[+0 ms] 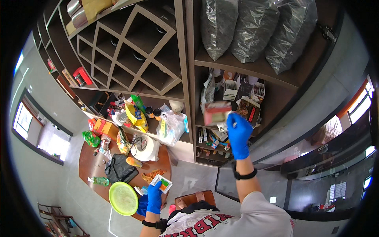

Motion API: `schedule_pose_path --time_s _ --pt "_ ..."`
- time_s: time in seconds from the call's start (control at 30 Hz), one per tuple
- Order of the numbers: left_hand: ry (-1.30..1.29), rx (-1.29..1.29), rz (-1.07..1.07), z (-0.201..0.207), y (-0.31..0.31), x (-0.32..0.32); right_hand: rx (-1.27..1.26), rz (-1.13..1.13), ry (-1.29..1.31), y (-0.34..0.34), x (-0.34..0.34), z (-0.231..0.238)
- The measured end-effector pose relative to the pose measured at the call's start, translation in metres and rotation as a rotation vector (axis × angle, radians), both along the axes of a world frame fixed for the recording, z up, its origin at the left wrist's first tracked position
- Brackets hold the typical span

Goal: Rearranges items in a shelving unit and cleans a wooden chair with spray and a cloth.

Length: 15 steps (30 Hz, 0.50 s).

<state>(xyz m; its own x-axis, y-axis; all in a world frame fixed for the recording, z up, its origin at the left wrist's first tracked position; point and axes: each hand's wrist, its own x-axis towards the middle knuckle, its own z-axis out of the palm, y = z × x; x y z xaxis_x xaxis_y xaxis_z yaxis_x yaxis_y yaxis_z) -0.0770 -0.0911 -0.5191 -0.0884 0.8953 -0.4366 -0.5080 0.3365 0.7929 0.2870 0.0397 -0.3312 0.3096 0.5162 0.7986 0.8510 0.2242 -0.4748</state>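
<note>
My right hand [239, 136], in a blue glove, reaches up to the open cabinet. Its fingers are closed on the edge of a small red and cream box [216, 114], blurred by motion. That box is in front of a shelf holding small boxes and packets [230, 91]. Lower down, over the table's near edge, my left hand [154, 196], also gloved in blue, is closed on a flat white packet with green and orange print [163, 183]. A bright green round basin [123, 198] lies beside my left hand.
The brown table [89, 164] holds a black bag [120, 168], a white appliance [146, 148] and a green bottle [99, 181]. Plastic bags [252, 29] fill the upper shelf. Below me, bare feet rest on a brown stool [209, 196]. A cabinet door [316, 87] stands at right.
</note>
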Motion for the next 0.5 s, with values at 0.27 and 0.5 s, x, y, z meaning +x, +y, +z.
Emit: schedule_pose_path --time_s 0.27,0.5 --pt "-0.383 0.006 -0.246 0.026 0.020 0.029 -0.431 0.678 0.063 -0.072 -0.125 -0.063" --pt "-0.641 0.058 -0.188 0.035 -0.026 0.010 -0.481 0.764 0.081 -0.085 -0.146 -0.081"
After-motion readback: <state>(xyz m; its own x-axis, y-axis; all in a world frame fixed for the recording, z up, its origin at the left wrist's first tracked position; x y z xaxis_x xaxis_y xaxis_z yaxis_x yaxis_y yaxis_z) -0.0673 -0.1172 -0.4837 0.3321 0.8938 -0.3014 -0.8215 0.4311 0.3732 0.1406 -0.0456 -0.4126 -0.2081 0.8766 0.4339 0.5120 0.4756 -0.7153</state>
